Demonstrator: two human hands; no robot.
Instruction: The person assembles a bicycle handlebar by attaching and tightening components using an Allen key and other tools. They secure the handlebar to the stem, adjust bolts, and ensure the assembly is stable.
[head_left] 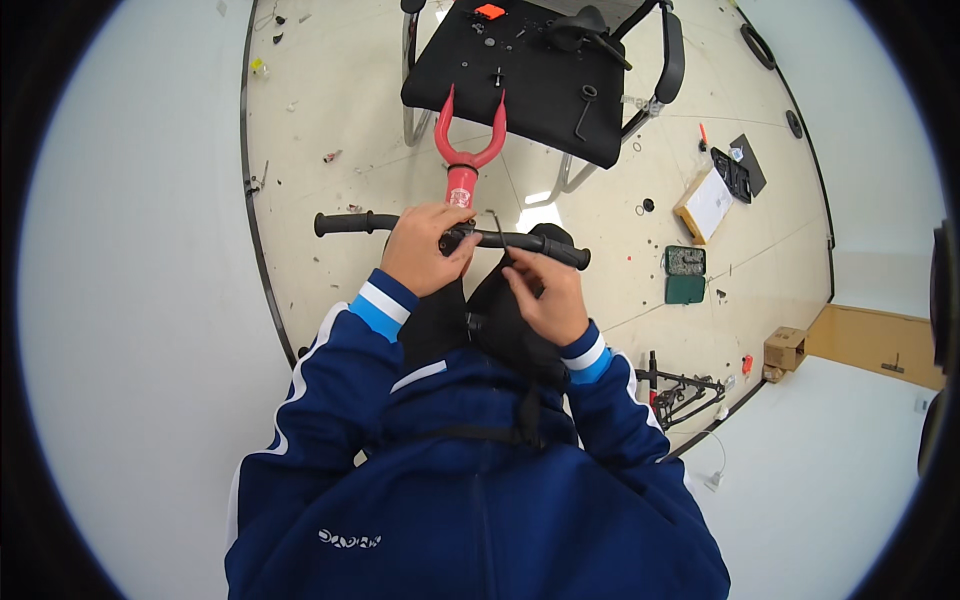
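A black handlebar with ribbed grips lies crosswise over my thighs, by the lower end of a red bicycle fork. The fork's two prongs point away from me, their tips at the edge of the chair seat. My left hand is closed around the dark clamp at the bar's middle; its fingers partly cover that joint. Between the thumb and fingers of my right hand is a thin dark hex key. Its bent end stands beyond the bar, right of the clamp.
Ahead stands a black chair bearing a bicycle saddle and small loose parts. On the floor at right are an open green case, a flat box and a black tool case. A dark bicycle frame lies near my right elbow.
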